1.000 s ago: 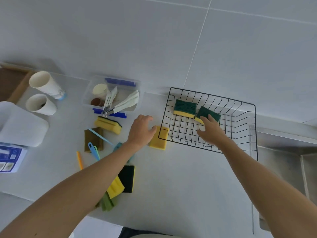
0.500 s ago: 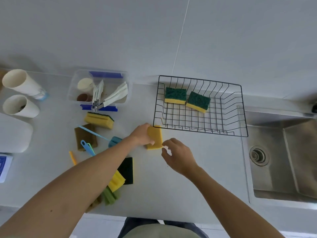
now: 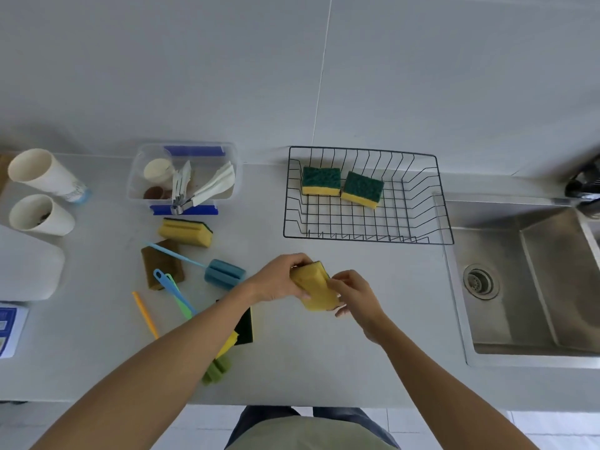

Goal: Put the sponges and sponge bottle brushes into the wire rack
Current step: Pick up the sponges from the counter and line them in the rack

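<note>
A yellow sponge [image 3: 316, 289] is held above the counter between both hands, in front of the black wire rack [image 3: 418, 237]. My left hand [image 3: 279, 280] grips its left end and my right hand [image 3: 355, 295] closes on its right end. Two green-topped yellow sponges [image 3: 321, 180] [image 3: 363, 189] lie in the rack's back left part. On the counter to the left lie a grooved yellow sponge [image 3: 185, 232], a brown sponge [image 3: 161, 268], a blue bottle brush [image 3: 224, 274], blue, green and orange brush handles [image 3: 175, 293], and a black pad [image 3: 245, 329] over yellow and green sponges, partly hidden by my left forearm.
A clear plastic box [image 3: 183, 175] with utensils stands at the back left, with two white cups [image 3: 42, 196] further left. A white tray [image 3: 29, 267] sits at the left edge. A steel sink [image 3: 532, 280] with a tap lies right of the rack.
My right hand left the rack and came to the yellow sponge. My left hand lifted that sponge from beside the rack toward me; both hands now hold it.
</note>
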